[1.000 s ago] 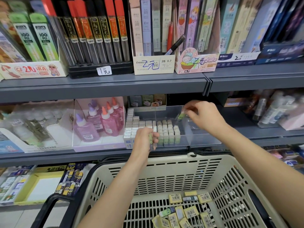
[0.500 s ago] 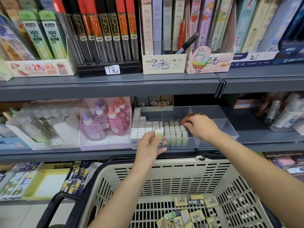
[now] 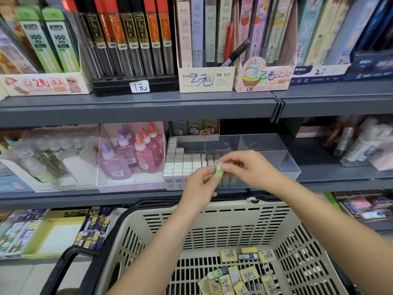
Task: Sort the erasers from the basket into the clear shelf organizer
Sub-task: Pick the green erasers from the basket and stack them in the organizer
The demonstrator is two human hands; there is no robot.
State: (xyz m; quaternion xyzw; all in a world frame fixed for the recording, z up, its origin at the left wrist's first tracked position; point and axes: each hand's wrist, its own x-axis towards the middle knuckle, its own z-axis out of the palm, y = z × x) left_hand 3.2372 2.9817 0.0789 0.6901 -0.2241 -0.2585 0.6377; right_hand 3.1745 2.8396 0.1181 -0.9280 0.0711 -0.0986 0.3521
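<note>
A small green-and-white eraser (image 3: pixel 219 171) is held between both hands in front of the clear shelf organizer (image 3: pixel 282 162). My left hand (image 3: pixel 198 187) grips its lower part, and my right hand (image 3: pixel 249 169) pinches its white top end. Rows of white erasers (image 3: pixel 182 162) fill the organizer's left side; its right compartments look bare. Below, the beige basket (image 3: pixel 212 228) holds several loose yellow erasers (image 3: pixel 238 275).
Pink and purple glue bottles (image 3: pixel 136 154) stand in a box left of the organizer. Pencil lead boxes and pen packs line the upper shelf (image 3: pixel 138 105). The basket's black handle (image 3: pixel 63 267) hangs at lower left. More stationery sits on the lower shelf.
My right hand came back from the organizer's middle to meet my left hand. Both now hold the green eraser, which my left hand held alone before.
</note>
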